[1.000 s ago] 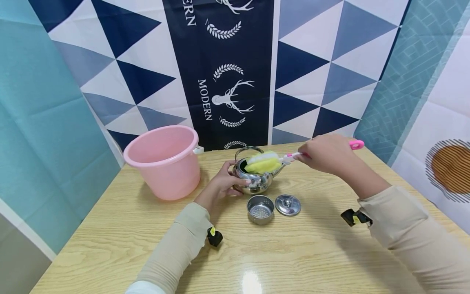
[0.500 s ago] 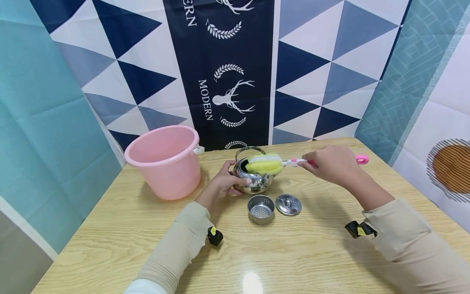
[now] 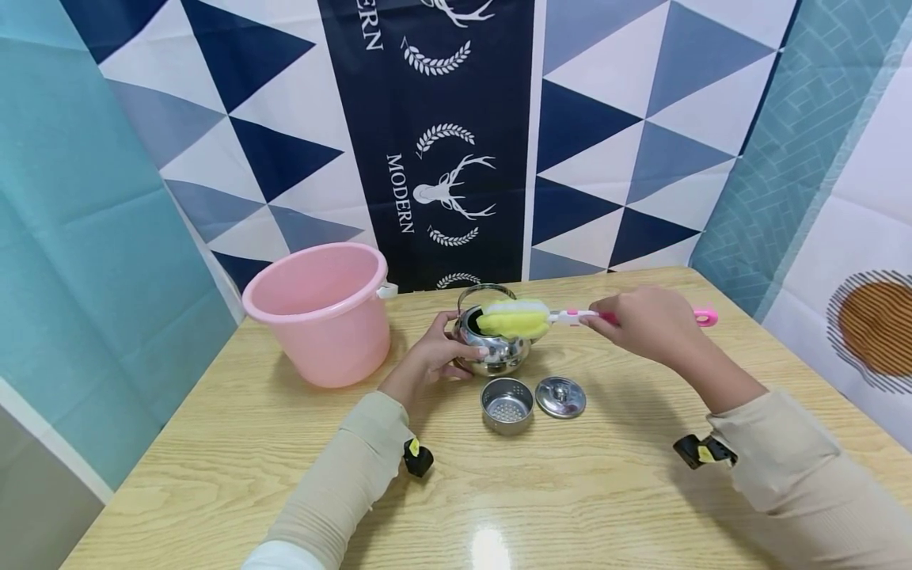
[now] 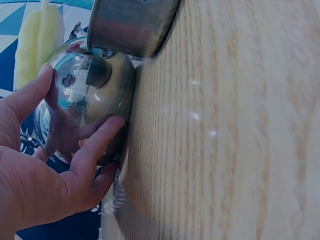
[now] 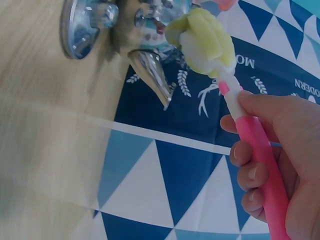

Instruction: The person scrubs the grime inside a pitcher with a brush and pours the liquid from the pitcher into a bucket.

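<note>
A shiny steel teapot (image 3: pixel 499 355) stands lidless on the table, its hoop handle upright and its spout (image 5: pixel 153 76) pointing right. My left hand (image 3: pixel 438 351) holds its left side, thumb and fingers spread around the round body. In my right hand (image 3: pixel 647 323) is a sponge bottle brush, gripped by its pink handle (image 5: pixel 262 165). The brush's yellow and white sponge head (image 3: pixel 514 319) lies nearly level over the teapot's opening, its tip overlapping the rim in the head view. Nearer to me sit a perforated steel strainer basket (image 3: pixel 507 406) and the round steel lid (image 3: pixel 560 397), knob up.
A pink bucket (image 3: pixel 324 317) stands left of the teapot, near the back of the wooden table (image 3: pixel 427 491). Patterned cloth (image 3: pixel 442 142) hangs directly behind the table, with more sheets at both sides.
My right hand has moved slightly right and down, levelling the brush, whose head stays over the teapot's opening. My left hand and the teapot have kept their place.
</note>
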A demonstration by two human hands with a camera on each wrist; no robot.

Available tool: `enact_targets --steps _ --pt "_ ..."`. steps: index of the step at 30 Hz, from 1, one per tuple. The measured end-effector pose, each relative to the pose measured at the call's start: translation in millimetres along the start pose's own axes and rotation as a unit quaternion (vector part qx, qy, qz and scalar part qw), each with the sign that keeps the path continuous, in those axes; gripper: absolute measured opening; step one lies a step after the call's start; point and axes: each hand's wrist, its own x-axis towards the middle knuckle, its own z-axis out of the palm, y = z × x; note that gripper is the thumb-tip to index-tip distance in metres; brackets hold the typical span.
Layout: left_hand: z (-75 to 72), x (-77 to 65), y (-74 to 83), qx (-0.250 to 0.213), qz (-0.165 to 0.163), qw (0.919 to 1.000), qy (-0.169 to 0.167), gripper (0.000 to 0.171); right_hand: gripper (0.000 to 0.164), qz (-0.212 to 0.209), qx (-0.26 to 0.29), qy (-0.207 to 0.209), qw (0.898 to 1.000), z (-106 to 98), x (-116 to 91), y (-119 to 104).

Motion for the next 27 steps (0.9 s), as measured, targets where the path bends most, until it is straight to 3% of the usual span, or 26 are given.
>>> enact_targets --steps 13,27 --pt "0.1 2.9 -1.9 0.001 -0.002 1.0 0.003 0.084 0.042 0.041 0.055 -0.002 0.998 11 -5 2" --pt "0.3 1.0 0.4 0.001 -0.014 0.9999 0.001 0.086 0.051 0.078 0.129 0.006 0.989 8 -13 7"
